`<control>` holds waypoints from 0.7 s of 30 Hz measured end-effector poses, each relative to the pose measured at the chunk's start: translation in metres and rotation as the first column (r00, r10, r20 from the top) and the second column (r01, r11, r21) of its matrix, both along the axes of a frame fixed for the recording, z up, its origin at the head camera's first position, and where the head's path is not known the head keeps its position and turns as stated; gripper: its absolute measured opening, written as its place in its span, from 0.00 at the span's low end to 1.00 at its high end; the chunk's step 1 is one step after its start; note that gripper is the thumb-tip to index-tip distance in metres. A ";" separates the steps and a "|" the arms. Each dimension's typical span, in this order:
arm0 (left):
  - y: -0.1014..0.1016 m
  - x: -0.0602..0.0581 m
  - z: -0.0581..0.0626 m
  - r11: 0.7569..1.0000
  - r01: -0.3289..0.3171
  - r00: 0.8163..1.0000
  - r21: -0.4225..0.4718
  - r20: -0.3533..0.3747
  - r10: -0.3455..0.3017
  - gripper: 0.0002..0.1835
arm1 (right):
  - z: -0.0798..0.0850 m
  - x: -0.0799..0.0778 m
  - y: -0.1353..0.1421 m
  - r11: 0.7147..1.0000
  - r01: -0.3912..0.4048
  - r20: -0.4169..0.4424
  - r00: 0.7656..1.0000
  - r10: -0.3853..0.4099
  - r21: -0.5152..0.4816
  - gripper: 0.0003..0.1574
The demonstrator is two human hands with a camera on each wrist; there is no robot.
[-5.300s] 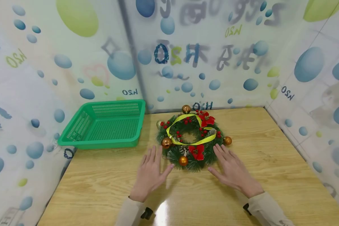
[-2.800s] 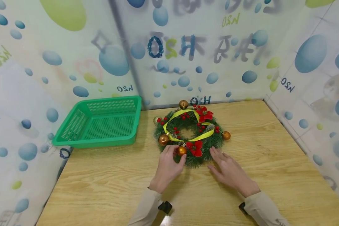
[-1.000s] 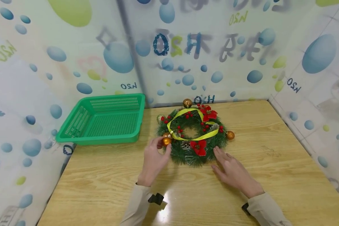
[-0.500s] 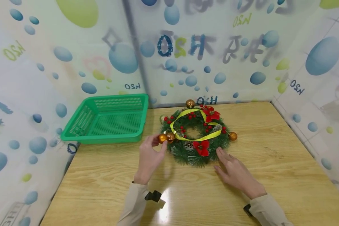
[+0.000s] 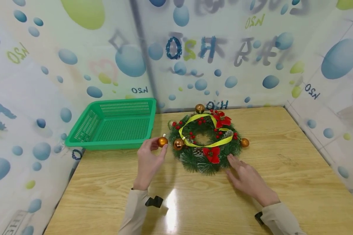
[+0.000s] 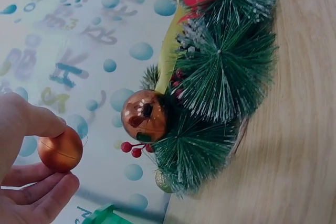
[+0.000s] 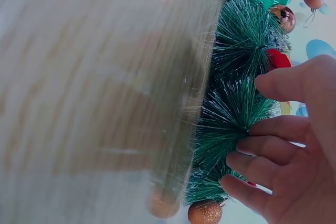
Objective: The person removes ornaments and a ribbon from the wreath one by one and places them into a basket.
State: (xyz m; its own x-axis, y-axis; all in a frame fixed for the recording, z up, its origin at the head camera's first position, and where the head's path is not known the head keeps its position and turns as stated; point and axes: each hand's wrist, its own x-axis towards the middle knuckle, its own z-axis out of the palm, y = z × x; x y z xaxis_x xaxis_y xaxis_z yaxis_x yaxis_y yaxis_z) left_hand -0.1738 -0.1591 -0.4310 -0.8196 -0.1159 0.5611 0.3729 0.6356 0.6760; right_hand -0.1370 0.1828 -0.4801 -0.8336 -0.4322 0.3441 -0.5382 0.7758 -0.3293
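Between thumb and fingers, my left hand (image 5: 148, 161) pinches an orange Christmas ball (image 5: 162, 141) with a metal cap and loop, held up left of the wreath. The green Christmas wreath (image 5: 206, 167) lies on the table with red flowers, berries, pine cones and a yellow ribbon (image 5: 220, 142). A shiny copper ball (image 5: 178, 144) hangs at its left side, near the left hand; more balls sit at its back and right edges. My right hand (image 5: 250, 179) has its fingers extended, fingertips at the wreath's front right edge. In the right wrist view those fingers (image 7: 273, 148) overlap the green needles.
A green plastic basket (image 5: 111, 143) stands at the back left of the wooden table (image 5: 211, 205). Walls with a bubble print (image 5: 200, 84) close in the table behind and on both sides.
The left hand reached in, took the orange ball from the wreath's front, and carried it left past the copper ball. The right hand stayed at the wreath's front right.
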 end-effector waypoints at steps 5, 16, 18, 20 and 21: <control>-0.006 -0.002 0.003 1.000 0.000 1.000 0.004 -0.008 0.000 0.18 | 0.001 0.000 -0.001 1.000 0.004 -0.011 1.000 -0.004 0.003 0.32; -0.024 -0.012 0.009 0.999 -0.032 0.998 -0.002 -0.059 0.032 0.17 | 0.000 -0.003 -0.003 1.000 0.004 -0.040 0.999 -0.003 0.011 0.32; -0.028 -0.013 0.011 0.999 -0.036 0.997 0.006 -0.073 0.036 0.17 | -0.001 -0.003 -0.003 1.000 0.003 -0.047 0.999 -0.002 0.011 0.32; -0.032 -0.015 0.013 0.999 -0.040 0.996 0.009 -0.080 0.041 0.16 | 0.000 -0.002 -0.003 1.000 0.001 -0.055 0.998 -0.001 0.012 0.32; -0.034 -0.015 0.013 0.999 -0.039 0.996 0.012 -0.082 0.040 0.16 | 0.000 -0.002 -0.003 1.000 0.002 -0.057 0.998 -0.001 0.012 0.32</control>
State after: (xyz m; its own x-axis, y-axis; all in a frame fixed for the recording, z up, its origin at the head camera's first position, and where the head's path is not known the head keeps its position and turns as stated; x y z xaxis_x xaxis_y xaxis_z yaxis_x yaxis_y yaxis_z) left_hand -0.1890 -0.1932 -0.4176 -0.7656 -0.1533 0.6248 0.4019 0.6443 0.6506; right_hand -0.1393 0.1795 -0.4803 -0.8133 -0.4356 0.3857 -0.5548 0.7803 -0.2887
